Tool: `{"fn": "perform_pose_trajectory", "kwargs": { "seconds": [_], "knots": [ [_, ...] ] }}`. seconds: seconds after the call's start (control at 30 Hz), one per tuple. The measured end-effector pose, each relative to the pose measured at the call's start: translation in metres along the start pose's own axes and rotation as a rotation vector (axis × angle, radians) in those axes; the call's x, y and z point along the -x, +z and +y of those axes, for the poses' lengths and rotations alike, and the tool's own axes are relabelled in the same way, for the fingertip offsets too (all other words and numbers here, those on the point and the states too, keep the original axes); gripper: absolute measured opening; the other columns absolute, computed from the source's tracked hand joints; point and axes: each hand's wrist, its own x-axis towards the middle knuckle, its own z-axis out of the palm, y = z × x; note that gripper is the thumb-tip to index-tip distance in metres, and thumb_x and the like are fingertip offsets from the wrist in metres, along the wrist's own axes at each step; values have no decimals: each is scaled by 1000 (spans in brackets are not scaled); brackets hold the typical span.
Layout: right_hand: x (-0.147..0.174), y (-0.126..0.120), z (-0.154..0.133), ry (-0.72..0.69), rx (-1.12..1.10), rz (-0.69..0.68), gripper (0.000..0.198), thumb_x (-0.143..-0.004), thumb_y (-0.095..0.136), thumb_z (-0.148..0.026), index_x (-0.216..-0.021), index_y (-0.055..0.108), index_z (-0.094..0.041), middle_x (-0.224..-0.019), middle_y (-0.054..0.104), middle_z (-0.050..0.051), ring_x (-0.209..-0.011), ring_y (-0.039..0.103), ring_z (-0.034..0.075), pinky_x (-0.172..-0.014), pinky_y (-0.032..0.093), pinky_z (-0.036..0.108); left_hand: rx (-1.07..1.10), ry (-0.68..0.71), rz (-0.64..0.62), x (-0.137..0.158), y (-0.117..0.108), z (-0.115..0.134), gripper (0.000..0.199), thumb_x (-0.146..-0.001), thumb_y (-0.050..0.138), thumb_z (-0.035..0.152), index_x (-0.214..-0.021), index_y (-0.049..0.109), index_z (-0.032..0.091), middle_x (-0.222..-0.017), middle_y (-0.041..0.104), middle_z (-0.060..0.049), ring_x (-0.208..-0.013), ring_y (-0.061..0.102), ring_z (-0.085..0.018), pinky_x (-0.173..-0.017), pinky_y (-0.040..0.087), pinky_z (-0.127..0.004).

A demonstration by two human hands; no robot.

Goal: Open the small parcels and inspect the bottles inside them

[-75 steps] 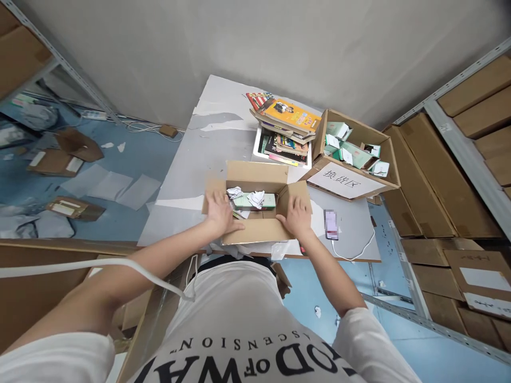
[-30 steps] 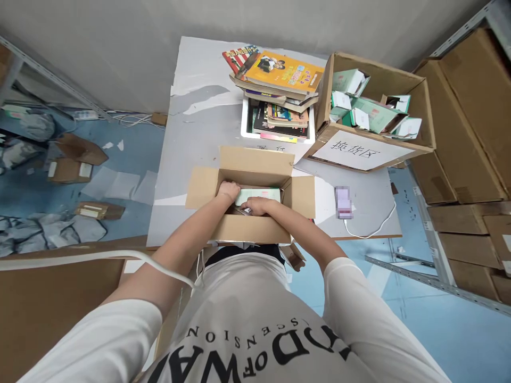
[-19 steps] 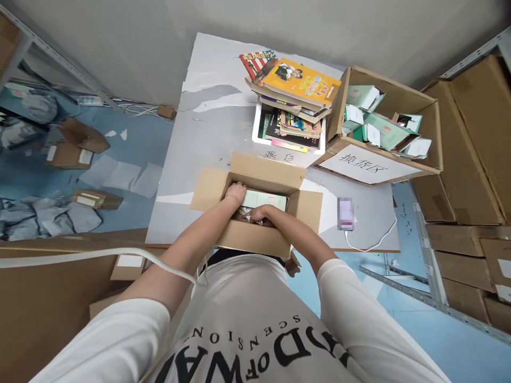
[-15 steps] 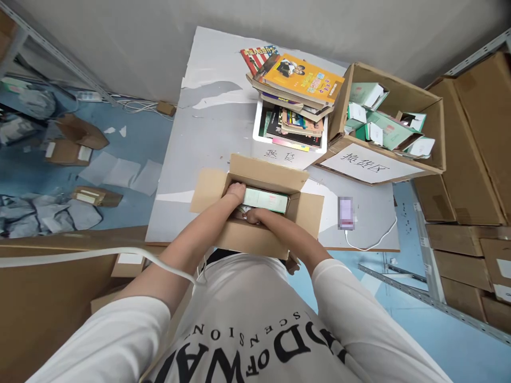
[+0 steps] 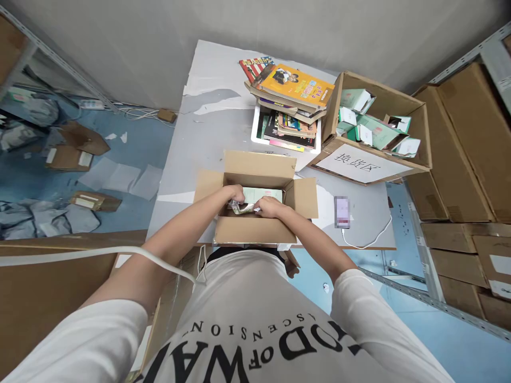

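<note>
The left hand's (image 5: 235, 193) fingers are curled closed around one end of some crumpled wrapping (image 5: 242, 208); those of the right hand (image 5: 269, 206) appear to pinch its other end. Half a second ago both hands were sunk deeper in the open cardboard carton (image 5: 255, 231); now the wrapping shows stretched between them, so it seems worked loose. It lies inside the carton, in front of a pale green box (image 5: 263, 194). Beyond stand stacked books (image 5: 297, 85) and, to the right, a charging phone (image 5: 342, 211).

A grey wall (image 5: 279, 26) rises behind blue flooring (image 5: 399, 330) and metal shelving (image 5: 439, 306).
</note>
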Motion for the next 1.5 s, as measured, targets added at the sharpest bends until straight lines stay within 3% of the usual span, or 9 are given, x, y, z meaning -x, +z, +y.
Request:
{"fn": "perform_pose_trajectory", "kwargs": {
  "seconds": [0.1, 0.27, 0.47, 0.67, 0.87, 1.03, 1.23, 1.37, 1.5],
  "knots": [
    [19, -15, 0, -22, -72, 112, 26, -84, 55, -29, -105, 70, -26, -103, 72, 4, -98, 64, 21, -82, 43, 26, 150, -6, -147, 22, -15, 1, 45, -54, 75, 30, -96, 71, 15, -86, 73, -12, -72, 68, -24, -60, 54, -31],
    [50, -38, -11, 60, -153, 295, 22, -84, 58, -33, -101, 70, -25, -101, 72, 2, -93, 64, 19, -76, 41, 24, 709, 131, -413, 63, -35, 8, 57, -63, 72, 52, -110, 66, 20, -104, 70, -12, -88, 65, -23, -69, 53, -33],
    [85, -51, -34, 243, -230, 523, 30, -83, 57, -47, -96, 71, -24, -89, 72, 3, -83, 64, 21, -71, 40, 26, 874, 344, -108, 98, -25, 34, 79, -45, 85, 29, -118, 60, 16, -100, 69, -8, -85, 64, -21, -73, 52, -33],
    [103, -69, -66, 97, -325, 712, 26, -84, 58, -41, -94, 68, -20, -95, 69, 3, -88, 62, 19, -78, 41, 27, 1039, 404, 95, 132, -31, 44, 64, -50, 74, 30, -111, 61, 14, -102, 68, -8, -87, 65, -23, -72, 52, -32],
    [39, -105, -139, -222, -233, 707, 32, -84, 50, -20, -115, 54, -16, -115, 58, 7, -108, 53, 21, -94, 39, 32, 978, 325, 523, 189, -73, -32, 69, -50, 76, 37, -114, 61, 19, -103, 67, -5, -91, 64, -24, -77, 53, -35],
    [-67, -71, -209, -370, -188, 545, 46, -78, 49, -6, -123, 45, -14, -125, 48, 11, -118, 44, 20, -101, 35, 30, 850, 122, 793, 227, -61, -135, 71, -51, 80, 36, -117, 58, 23, -97, 66, -2, -85, 63, -20, -75, 53, -31],
    [-134, 13, -232, -90, -84, 241, 44, -84, 52, -13, -127, 45, -18, -132, 44, 14, -122, 43, 24, -97, 42, 37, 663, -161, 749, 199, 21, -211, 77, -55, 74, 44, -122, 51, 15, -101, 67, -9, -87, 64, -23, -78, 53, -36],
    [-140, 37, -214, 77, -16, 194, 38, -86, 51, -13, -124, 51, -17, -139, 41, 17, -131, 35, 27, -100, 40, 44, 288, -173, 706, 160, 56, -218, 72, -67, 65, 39, -129, 44, 9, -124, 59, -18, -112, 58, -28, -97, 45, -38],
    [-138, 36, -208, 220, -2, 114, 70, -77, 67, -26, -139, 36, -18, -150, 29, 18, -138, 26, 32, -110, 26, 55, 50, -133, 572, 127, 64, -210, 72, -70, 60, 27, -136, 36, 10, -139, 46, -18, -130, 43, -27, -108, 36, -36]
  ]
}}
